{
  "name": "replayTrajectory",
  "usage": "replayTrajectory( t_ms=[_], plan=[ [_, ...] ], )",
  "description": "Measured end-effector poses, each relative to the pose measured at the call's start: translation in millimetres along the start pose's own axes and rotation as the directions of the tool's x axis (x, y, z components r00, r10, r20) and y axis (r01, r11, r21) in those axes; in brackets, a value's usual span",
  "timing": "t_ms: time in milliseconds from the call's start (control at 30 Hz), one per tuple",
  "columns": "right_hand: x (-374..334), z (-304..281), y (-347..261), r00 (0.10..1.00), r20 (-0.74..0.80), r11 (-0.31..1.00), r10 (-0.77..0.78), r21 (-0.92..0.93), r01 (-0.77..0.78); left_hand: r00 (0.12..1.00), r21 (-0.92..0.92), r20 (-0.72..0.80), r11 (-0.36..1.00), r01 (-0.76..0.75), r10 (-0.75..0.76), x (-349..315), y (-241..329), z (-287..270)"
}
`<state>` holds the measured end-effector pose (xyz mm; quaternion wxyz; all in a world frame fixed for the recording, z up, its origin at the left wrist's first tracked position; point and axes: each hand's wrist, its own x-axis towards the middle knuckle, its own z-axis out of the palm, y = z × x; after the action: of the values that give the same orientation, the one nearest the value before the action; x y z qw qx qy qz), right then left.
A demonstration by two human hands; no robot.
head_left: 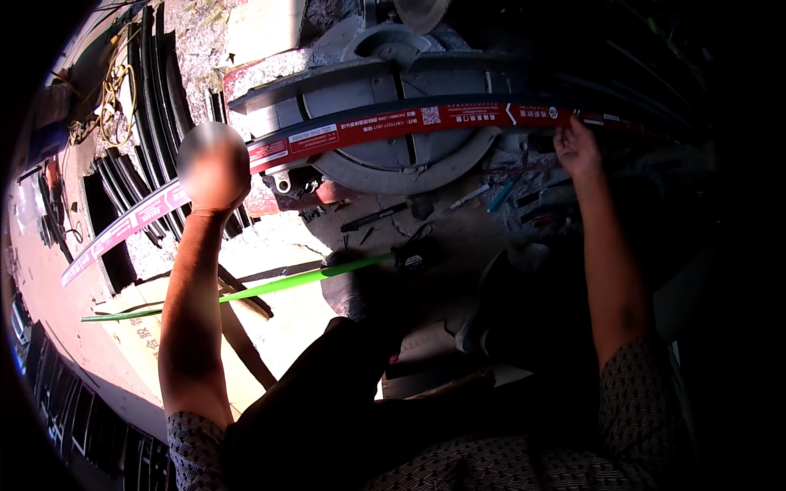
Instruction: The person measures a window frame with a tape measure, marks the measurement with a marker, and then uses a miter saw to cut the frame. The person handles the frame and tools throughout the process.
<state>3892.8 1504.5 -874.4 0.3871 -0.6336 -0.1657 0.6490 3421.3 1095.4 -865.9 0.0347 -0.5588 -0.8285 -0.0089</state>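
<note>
A long dark profile strip with red printed film along its face lies across the grey bed of a mitre saw. At its left part is my left hand, smeared by a blur that hides the fingers; the strip shows on both sides of it. Farther right, my right hand is at the strip's lower edge, fingers curled and one fingertip up against the film. Below the saw, a bright green tape measure blade stretches left from its dark case, passing behind my left forearm.
The round saw blade hangs at the top behind the strip. Several black profile lengths and a coiled yellow cord lie at the far left. Pens and small tools litter the ground before the saw, beside cardboard. Deep shadow covers the right.
</note>
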Motion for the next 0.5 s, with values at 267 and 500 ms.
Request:
replayTrajectory(
  t_ms=[267, 500],
  plan=[
    [17, 1, -14, 0.998, 0.042, 0.993, -0.051, -0.104, 0.056, 0.998, -0.035, -0.033, 0.998, -0.047, 0.046, 13, 0, 6],
    [43, 0, -24, 0.995, 0.051, 0.988, -0.085, -0.129, 0.091, 0.99, -0.066, -0.026, 0.988, -0.138, 0.137, 29, 7, 2]
  ],
)
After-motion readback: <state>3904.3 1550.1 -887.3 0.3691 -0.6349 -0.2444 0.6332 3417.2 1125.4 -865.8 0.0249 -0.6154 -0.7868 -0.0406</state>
